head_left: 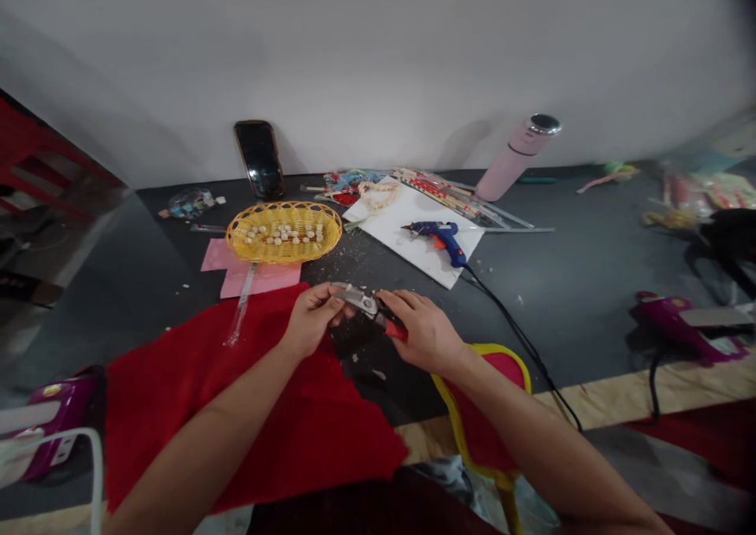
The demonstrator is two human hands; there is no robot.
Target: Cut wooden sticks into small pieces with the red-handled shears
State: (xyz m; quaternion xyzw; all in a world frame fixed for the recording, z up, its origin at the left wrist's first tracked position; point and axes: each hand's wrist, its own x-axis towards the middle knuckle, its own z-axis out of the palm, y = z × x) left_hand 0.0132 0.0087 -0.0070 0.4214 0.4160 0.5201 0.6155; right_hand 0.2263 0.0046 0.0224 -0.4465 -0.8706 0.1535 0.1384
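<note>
My right hand (428, 332) is wrapped round the red handles of a pair of pruning shears (367, 305), whose metal jaws point left. At the jaws, my left hand (313, 318) is closed in a pinch; what its fingers hold is too small to make out. A red cloth (265, 409) lies beneath my left forearm. Beyond my hands stands a yellow woven basket (236, 232) with several small pale pieces (283, 235) inside. Pale crumbs are scattered on the dark table around the shears.
A blue glue gun (440, 237) rests on a white board (402, 243), its cord trailing right. Behind are a propped phone (260, 159), a pink bottle (513, 161) and bundled sticks (431, 192). Purple clamp-like tools sit at the left (59, 417) and right (679, 322) edges.
</note>
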